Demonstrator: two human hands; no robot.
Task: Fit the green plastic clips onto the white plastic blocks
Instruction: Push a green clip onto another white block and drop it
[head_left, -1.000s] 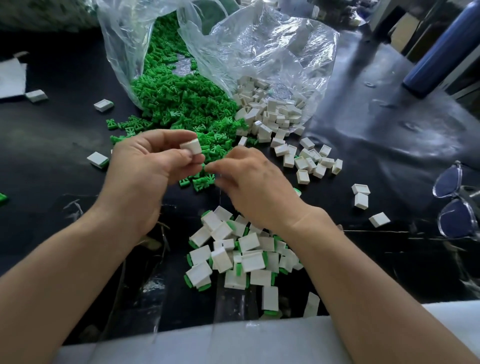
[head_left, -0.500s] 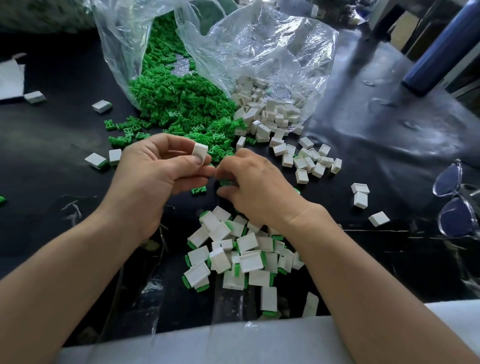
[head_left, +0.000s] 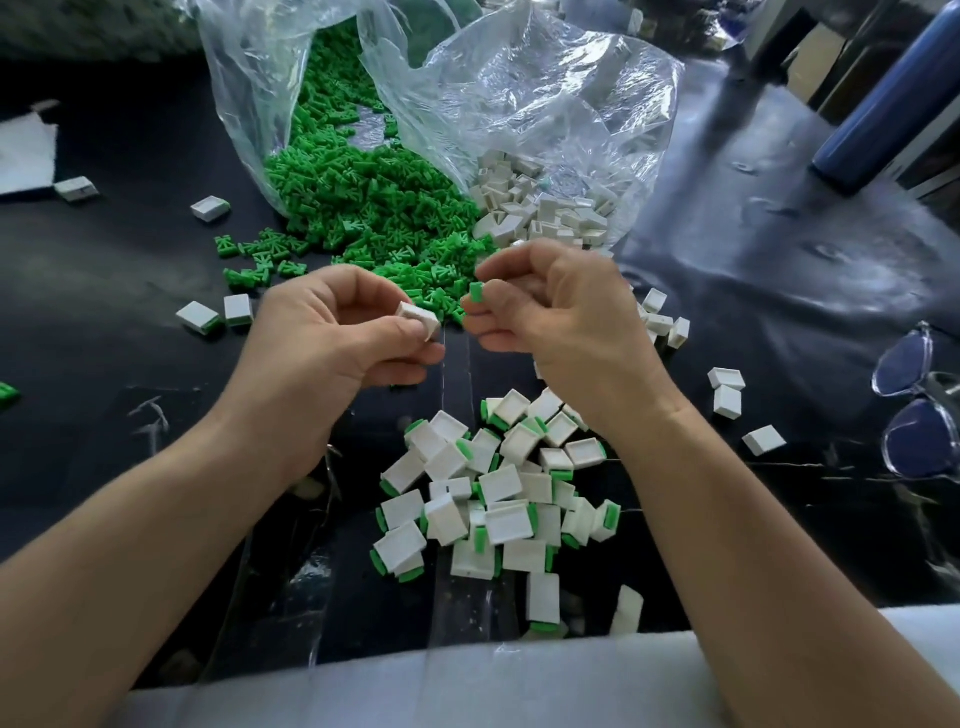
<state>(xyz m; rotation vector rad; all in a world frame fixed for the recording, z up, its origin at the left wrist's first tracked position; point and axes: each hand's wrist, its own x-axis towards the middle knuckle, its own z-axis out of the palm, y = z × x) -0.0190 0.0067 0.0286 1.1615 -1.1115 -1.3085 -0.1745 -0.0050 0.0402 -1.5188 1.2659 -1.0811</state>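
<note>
My left hand (head_left: 332, 343) pinches a white plastic block (head_left: 418, 318) between thumb and fingers. A short gap to its right, my right hand (head_left: 556, 312) pinches a green clip (head_left: 476, 292) at its fingertips; clip and block do not touch. Behind the hands a heap of loose green clips (head_left: 363, 208) spills from a clear bag, with loose white blocks (head_left: 540, 208) beside it. A pile of white blocks with green clips fitted (head_left: 493, 493) lies in front of the hands.
The clear plastic bag (head_left: 519, 93) lies open on the black table cover (head_left: 130, 249). Stray blocks lie at left (head_left: 210, 208) and right (head_left: 727, 389). Glasses (head_left: 919, 405) sit at the right edge, a blue bottle (head_left: 883, 104) at back right. White foam (head_left: 363, 691) lines the near edge.
My right hand has lifted off the table with a green clip at its fingertips. My left hand has turned the white block towards it.
</note>
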